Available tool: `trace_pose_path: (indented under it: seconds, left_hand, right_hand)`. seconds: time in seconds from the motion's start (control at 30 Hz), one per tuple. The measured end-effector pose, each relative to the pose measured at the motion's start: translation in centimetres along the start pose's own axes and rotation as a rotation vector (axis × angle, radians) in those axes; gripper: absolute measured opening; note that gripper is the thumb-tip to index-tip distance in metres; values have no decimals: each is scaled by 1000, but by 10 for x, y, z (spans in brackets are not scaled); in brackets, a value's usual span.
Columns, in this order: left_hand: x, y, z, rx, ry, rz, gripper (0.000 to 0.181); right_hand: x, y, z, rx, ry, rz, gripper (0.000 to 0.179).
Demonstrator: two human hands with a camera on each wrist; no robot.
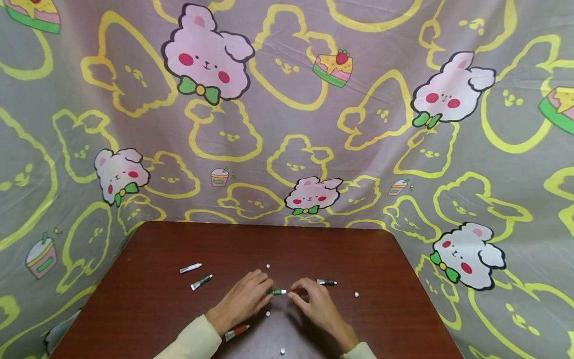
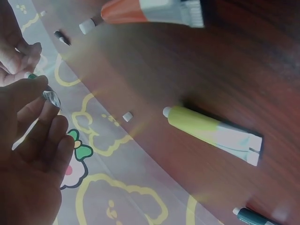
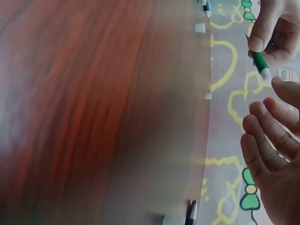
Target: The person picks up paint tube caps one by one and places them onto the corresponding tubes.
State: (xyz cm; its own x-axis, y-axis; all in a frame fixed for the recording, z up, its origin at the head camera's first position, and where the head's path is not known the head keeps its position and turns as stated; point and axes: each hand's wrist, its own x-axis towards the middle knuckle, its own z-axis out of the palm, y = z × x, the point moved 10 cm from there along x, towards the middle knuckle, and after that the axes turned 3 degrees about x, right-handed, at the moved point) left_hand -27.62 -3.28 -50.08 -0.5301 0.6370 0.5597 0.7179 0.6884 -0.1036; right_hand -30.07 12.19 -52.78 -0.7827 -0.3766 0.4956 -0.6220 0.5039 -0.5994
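My left hand (image 1: pixel 244 299) pinches a small green paint tube (image 1: pixel 278 292) between thumb and fingers. The tube's white end points towards my right hand (image 1: pixel 318 306). In the right wrist view the green tube (image 3: pixel 259 60) tilts downward, clear of the table. My right hand (image 3: pixel 274 145) is beside that white end with relaxed, spread fingers and holds nothing; a narrow gap separates them. From the left wrist, the left hand (image 2: pixel 33 136) shows the tube's silver crimped tail sticking out past its fingers. An orange-brown paint tube (image 1: pixel 237 332) lies beside my left wrist.
Left on the table are a white-looking tube (image 1: pixel 191 268) and a dark green tube (image 1: pixel 201 282). A black tube (image 1: pixel 327 282) lies beyond my right hand. Several loose white caps are scattered about, one at the right (image 1: pixel 356 294). A yellow tube (image 2: pixel 211 131) shows from the left wrist.
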Motion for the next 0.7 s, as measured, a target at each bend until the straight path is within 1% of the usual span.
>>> trace_pose_path:
  seconds: [0.1, 0.27, 0.37, 0.5, 0.6, 0.7]
  left_hand:
    - [2, -3, 6, -1, -27, -18, 24]
    - [4, -8, 17, 12, -80, -50, 22]
    - [5, -10, 22, 26, -88, -54, 23]
    - [6, -12, 27, 23, -98, -58, 23]
    - [6, -15, 33, 10, -129, -75, 22]
    - [5, -17, 39, 12, -154, -90, 22]
  right_hand:
    - [-2, 3, -6, -25, 13, -13, 15]
    - [-5, 12, -17, -27, 24, 13, 15]
    - [-7, 19, -22, -33, 26, 31, 16]
    - [-10, 24, -29, -69, 41, 18, 16]
    - [-13, 27, -34, -102, 53, 9, 17]
    - [-17, 32, -38, -123, 57, 24, 19]
